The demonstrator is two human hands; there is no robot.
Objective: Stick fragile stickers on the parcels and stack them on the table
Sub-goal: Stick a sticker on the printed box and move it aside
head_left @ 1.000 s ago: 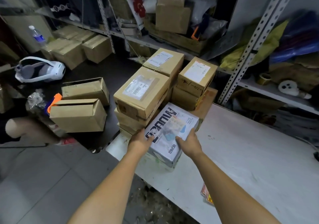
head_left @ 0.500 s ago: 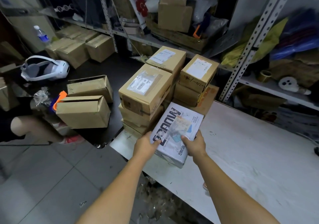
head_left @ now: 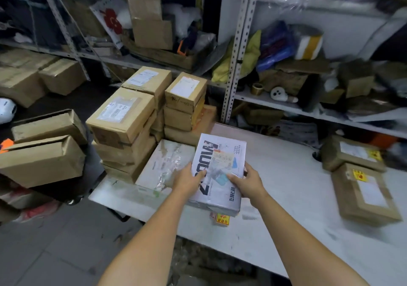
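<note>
Parcel (head_left: pixel 219 169), white printed carton: looks stiff, light, slick with tape. Left hand (head_left: pixel 187 181) and right hand (head_left: pixel 250 183) grip opposite side edges, thumbs on top.

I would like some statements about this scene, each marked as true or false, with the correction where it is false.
1. Both the left hand and the right hand hold the white printed box. True.
2. The parcels at far right bear no stickers. False: the farther brown parcel and the nearer brown parcel each bear a yellow sticker.
3. A yellow sticker sheet lies on the table near the white printed box. True.
4. The white printed box rests on top of the boxes at left. False: it is held right of the cardboard stack, over the table.
</note>
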